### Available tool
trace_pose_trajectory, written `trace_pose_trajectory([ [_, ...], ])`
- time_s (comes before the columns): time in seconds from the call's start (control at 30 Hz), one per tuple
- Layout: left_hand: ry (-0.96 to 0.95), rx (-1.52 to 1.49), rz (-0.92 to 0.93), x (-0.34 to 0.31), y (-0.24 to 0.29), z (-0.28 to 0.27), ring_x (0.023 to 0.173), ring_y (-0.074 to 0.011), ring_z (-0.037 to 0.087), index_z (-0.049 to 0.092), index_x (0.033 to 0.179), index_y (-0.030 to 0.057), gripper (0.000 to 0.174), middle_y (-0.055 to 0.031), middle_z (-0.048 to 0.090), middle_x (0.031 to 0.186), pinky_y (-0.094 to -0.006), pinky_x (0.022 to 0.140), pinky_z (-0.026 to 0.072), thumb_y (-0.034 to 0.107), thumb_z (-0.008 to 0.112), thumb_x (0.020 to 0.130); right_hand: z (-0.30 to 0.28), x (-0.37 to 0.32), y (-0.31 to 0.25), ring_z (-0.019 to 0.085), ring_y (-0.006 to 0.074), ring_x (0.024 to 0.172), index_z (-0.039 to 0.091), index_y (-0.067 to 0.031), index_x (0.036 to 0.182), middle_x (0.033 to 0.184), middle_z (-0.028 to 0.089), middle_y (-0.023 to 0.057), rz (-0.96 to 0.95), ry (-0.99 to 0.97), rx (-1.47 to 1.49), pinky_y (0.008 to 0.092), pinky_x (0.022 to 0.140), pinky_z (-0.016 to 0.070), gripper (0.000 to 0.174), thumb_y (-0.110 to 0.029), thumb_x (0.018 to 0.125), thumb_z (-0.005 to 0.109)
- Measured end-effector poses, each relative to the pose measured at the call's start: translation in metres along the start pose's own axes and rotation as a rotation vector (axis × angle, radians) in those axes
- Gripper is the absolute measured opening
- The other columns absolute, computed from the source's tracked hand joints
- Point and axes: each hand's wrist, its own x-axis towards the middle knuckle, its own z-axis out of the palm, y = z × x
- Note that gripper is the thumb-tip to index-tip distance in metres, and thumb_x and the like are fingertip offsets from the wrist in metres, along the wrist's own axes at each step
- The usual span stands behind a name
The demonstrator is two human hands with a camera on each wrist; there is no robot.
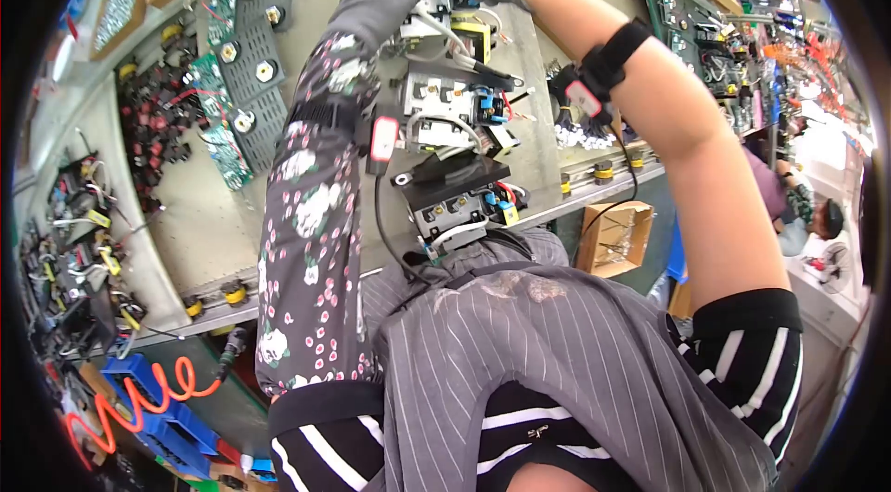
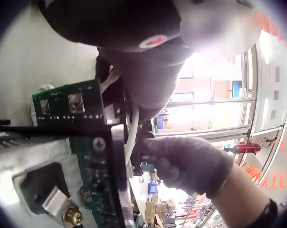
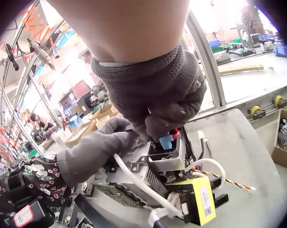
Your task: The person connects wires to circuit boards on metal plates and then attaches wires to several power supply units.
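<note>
Both hands wear grey gloves and work at the farthest electronic module (image 1: 432, 5), a metal heatsink unit with white cables and a yellow-labelled block (image 3: 205, 202). My left hand (image 1: 376, 5) grips its left side, fingers reaching over the top in the right wrist view. On the other side, my right hand (image 3: 165, 102) has curled fingers pinching at a small blue connector (image 3: 166, 142) beside a red piece; the fingertips are partly hidden. Two similar modules stand nearer the body, a middle one (image 1: 441, 107) and a near one (image 1: 455, 200).
Green circuit boards (image 1: 223, 158) and dark slotted trays (image 1: 264, 65) lie left of the modules, with a pile of dark red parts (image 1: 162, 130) beyond. Yellow rollers (image 1: 603, 172) line the bench edge. A cardboard box (image 1: 614, 237) sits below at the right.
</note>
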Motion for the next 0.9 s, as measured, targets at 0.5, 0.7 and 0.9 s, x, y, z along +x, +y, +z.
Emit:
trace_pose_trajectory([
  [0.5, -0.626, -0.904, -1.065, -0.291, -0.028, 0.006, 0.099, -0.0247, 0.063, 0.041, 0.133, 0.0065, 0.056, -0.0128, 0.057, 0.12, -0.0387, 0.085, 0.0513, 0.049, 0.038, 0.096, 0.156, -0.216, 0.125, 0.056, 0.019, 0.084, 0.044, -0.0131, 0.132, 0.104, 0.059, 0.0104, 0.48, -0.331, 1.046, 0.032, 0.07, 0.0472, 0.066, -0.057, 0.084, 0.055],
  [0.7, -0.51, -1.197, -1.183, -0.268, -0.021, 0.035, 0.107, -0.0186, 0.059, 0.045, 0.132, 0.009, 0.051, -0.0074, 0.058, 0.123, -0.0328, 0.092, 0.0483, 0.044, 0.04, 0.096, 0.183, -0.211, 0.089, 0.058, 0.0172, 0.083, 0.055, -0.0089, 0.117, 0.101, 0.059, 0.0075, 0.34, -0.266, 1.392, 0.0295, 0.074, 0.045, 0.054, -0.053, 0.086, 0.054],
  [0.9, -0.217, -1.242, -1.215, -0.252, -0.038, 0.049, 0.112, -0.0256, 0.053, 0.047, 0.126, 0.0092, 0.051, -0.0131, 0.058, 0.119, -0.0376, 0.097, 0.0425, 0.047, 0.042, 0.092, 0.196, -0.159, 0.101, 0.059, 0.0283, 0.103, 0.042, -0.0064, 0.133, 0.113, 0.059, 0.0154, 0.182, -0.195, 1.68, 0.0402, 0.092, 0.0475, 0.06, -0.048, 0.091, 0.052],
])
